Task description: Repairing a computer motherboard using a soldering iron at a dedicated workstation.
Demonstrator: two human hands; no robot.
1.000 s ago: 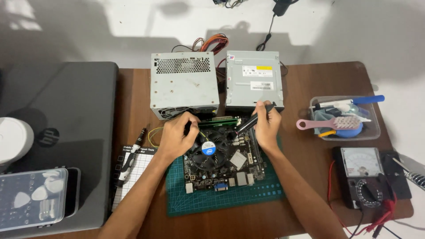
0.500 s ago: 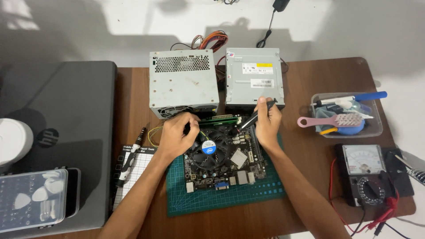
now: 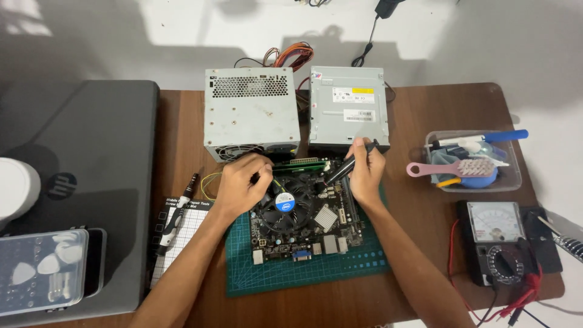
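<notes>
At frame centre: a motherboard (image 3: 306, 222) lies on a green cutting mat (image 3: 303, 270), both on a brown wooden table (image 3: 425, 109).
Left hand: the left hand (image 3: 240, 185) rests on the board's upper left corner beside the round cooler fan (image 3: 284, 203), fingers curled narrow; whether they pinch anything cannot be told.
Right hand: the right hand (image 3: 366, 170) has its fingers closed around a black screwdriver (image 3: 343, 169), tip slanting down-left onto the board near the memory stick (image 3: 300, 164).
Labels, upper middle: a grey power supply (image 3: 250, 112) with a perforated vent strip; just right of it a grey optical drive (image 3: 347, 108) bearing a white rectangular label and a small yellow one.
Label on fan: a round blue sticker at the hub.
Lower left of the mat: a white gridded sheet (image 3: 179, 234) with a black header band, a second black screwdriver (image 3: 176, 212) lying across it.
Left of frame: a closed dark laptop (image 3: 79, 158) with a round logo, a clear plastic case (image 3: 39, 270) on it.
Right of frame: a clear tray (image 3: 513, 182) of brushes and a blue tool, and below it an analogue multimeter (image 3: 495, 240) with red leads.
Edges: the mat's lower edge lies near the table's front edge; the multimeter sits by the right edge.
Open room: bare wood between drive and tray, and between laptop and power supply.
</notes>
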